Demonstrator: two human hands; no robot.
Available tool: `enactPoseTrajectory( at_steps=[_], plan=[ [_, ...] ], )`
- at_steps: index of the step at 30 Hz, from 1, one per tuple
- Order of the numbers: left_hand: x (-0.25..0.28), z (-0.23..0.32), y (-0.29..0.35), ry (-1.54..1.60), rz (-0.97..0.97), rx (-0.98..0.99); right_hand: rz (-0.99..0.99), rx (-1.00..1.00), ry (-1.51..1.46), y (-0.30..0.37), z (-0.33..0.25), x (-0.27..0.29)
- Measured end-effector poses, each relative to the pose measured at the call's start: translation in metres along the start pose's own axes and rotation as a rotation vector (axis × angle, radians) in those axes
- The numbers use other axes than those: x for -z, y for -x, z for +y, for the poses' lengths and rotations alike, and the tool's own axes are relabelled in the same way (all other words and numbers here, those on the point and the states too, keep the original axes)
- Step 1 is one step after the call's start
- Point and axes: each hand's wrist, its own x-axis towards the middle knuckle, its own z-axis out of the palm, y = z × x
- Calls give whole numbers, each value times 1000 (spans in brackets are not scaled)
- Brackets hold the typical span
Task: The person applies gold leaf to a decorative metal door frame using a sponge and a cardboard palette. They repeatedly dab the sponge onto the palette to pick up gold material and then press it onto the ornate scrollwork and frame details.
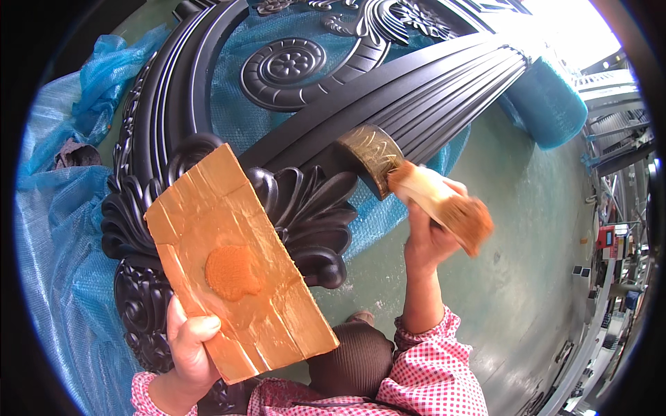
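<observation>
we pinch a rectangular golden-brown cardboard sheet [277,312] in our left hand [191,347], over black carved leaves [305,215]; our right hand [427,239] grips a blurred cream-and-orange pad [427,191] beside a black ribbed column [444,104]'s gold-streaked curved end [368,148].

Cardboard [295,312]: 0 readable words or numbers on its smeared face.
Brush [433,195]: 0 legible marks, blurred.
Black carved leaves [309,197]: 0 legible letters.
Blue wrap [66,239]: 0 readable print.
Red item [603,234] at far right: possibly bears a label, too small near the rim to read.
</observation>
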Motion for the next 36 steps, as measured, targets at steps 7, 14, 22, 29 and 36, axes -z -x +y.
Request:
enactPoseTrajectory(
  at_steps=[7,14,22,29,36],
  plan=[
    [1,2,-3,6,5,-8,39,-67,-34,24,7,9],
    [6,3,-6,35,-37,7,-195,-63,154,-6,-7,28],
    [12,3,-1,-44,35,32,-759,116,89,-128,-39,8],
    [2,1,4,49,65,-38,-1147,150,152,-165,-33,-31],
    [-8,0,4,113,141,-52,-1257,113,144,-191,-32,-46]
  ],
)
